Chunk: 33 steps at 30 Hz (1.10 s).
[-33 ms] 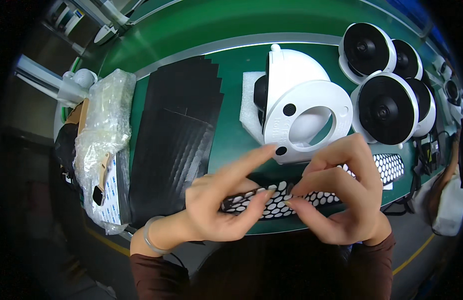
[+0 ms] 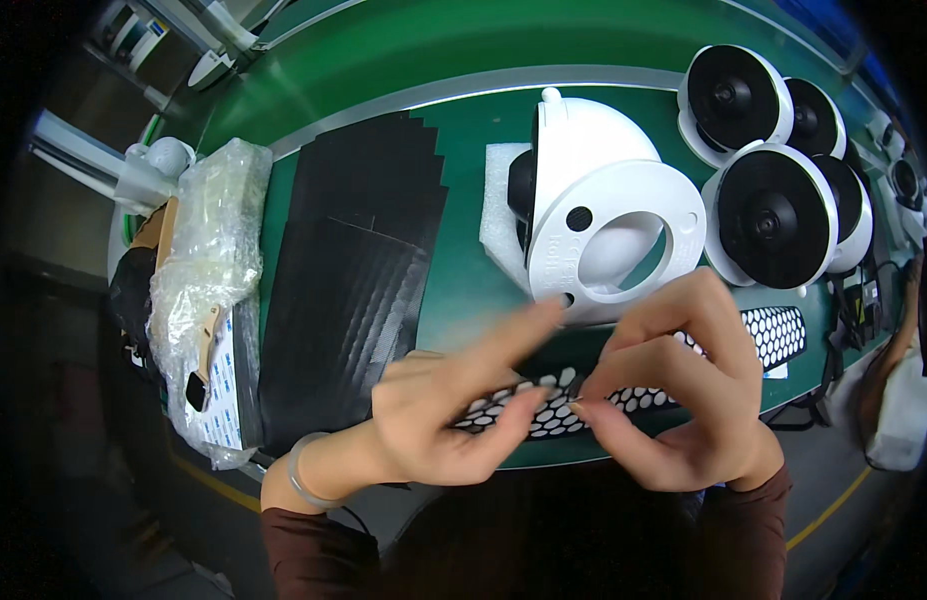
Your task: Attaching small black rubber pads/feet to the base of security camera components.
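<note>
A long black strip with rows of white round spots (image 2: 553, 417) runs across the bench's near edge, apparently a sheet of round stick-on pads. Around its left part my left hand (image 2: 438, 415) is closed, thumb over the strip. Its index finger points out, blurred, over the lower black round pad on the white ring-shaped base of a camera housing (image 2: 638, 185). Whether it touches is unclear. My right hand (image 2: 683, 390) pinches the strip's middle between thumb and forefinger, beside a small dark piece. On the base, another black round pad (image 2: 579, 219) sits at upper left.
Several white housings with black round faces (image 2: 778, 215) stand at the right. White foam (image 2: 498, 200) lies under the housing. A stack of black sheets (image 2: 348, 260) is left of it, with a bubble-wrapped bundle (image 2: 218, 215) and a watch (image 2: 198, 385) further left.
My left index finger has shifted slightly right and now covers part of the lower black pad. The strip has moved very slightly; my right hand keeps its pinch.
</note>
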{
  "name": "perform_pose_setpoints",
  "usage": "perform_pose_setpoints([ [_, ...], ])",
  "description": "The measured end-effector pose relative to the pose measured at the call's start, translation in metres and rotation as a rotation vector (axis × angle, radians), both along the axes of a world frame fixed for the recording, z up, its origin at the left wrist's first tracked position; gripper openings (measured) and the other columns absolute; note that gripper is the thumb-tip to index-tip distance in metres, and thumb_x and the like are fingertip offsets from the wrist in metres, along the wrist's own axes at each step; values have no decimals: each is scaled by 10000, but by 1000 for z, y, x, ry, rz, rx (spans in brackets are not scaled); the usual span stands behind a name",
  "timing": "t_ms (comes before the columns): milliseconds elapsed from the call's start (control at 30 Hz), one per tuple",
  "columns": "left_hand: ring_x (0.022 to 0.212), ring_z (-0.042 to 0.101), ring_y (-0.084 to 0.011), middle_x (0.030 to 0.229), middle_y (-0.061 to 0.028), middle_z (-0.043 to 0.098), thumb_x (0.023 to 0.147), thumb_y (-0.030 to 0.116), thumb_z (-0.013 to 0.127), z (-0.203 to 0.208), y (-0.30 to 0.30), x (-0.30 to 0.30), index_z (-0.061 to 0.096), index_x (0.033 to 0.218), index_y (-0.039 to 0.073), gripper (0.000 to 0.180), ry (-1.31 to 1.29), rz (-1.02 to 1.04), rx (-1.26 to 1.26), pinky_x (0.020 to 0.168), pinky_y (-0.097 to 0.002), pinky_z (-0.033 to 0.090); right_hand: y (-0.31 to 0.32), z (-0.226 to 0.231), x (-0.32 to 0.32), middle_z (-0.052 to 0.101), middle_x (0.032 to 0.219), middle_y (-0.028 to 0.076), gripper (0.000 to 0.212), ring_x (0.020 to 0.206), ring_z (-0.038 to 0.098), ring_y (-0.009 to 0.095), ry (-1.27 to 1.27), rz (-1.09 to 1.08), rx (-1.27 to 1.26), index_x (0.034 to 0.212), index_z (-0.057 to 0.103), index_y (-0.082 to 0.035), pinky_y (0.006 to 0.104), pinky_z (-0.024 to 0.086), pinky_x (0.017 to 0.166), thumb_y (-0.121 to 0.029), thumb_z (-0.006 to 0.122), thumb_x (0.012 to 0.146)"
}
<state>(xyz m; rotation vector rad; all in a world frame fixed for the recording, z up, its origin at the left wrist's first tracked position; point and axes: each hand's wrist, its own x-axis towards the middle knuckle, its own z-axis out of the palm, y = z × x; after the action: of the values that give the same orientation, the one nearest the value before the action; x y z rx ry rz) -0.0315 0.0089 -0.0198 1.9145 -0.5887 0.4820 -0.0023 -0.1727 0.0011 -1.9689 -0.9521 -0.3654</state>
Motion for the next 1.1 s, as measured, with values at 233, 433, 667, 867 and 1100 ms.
perform_pose_setpoints([
  [233,463,561,-153,591,-62,581,642,-59,613,-2,8,3,612,901,-44,260,-172,-133,178,440,-210,433,6,-1,-5,524,742,71,135,639,499,166,151,40,88,676,601,-59,242,391,564,-39,688,574],
  [433,461,562,-163,598,-80,583,647,-61,613,2,8,2,618,857,-46,210,-38,-159,113,435,-222,437,4,-5,-1,540,702,74,140,624,503,173,-5,28,68,679,598,-41,257,394,564,-49,698,582],
  [667,549,610,-118,750,-112,631,687,-53,631,1,5,0,533,994,-81,323,60,14,70,499,-192,456,-22,3,-9,573,835,113,63,751,515,165,203,-200,191,695,521,-12,257,379,653,-50,566,674],
  [867,682,613,-176,1157,-190,387,695,-129,581,-15,6,0,335,1114,-131,485,147,0,-6,572,-208,495,-29,-24,-4,607,948,147,60,816,575,143,492,-395,490,764,597,29,222,437,687,23,611,706],
  [1100,607,621,-119,707,-136,637,721,-38,602,-10,1,0,508,1024,-109,326,195,1,108,524,-179,447,-18,-29,-2,618,766,60,74,663,552,79,419,-393,397,802,604,34,187,438,592,6,618,735],
])
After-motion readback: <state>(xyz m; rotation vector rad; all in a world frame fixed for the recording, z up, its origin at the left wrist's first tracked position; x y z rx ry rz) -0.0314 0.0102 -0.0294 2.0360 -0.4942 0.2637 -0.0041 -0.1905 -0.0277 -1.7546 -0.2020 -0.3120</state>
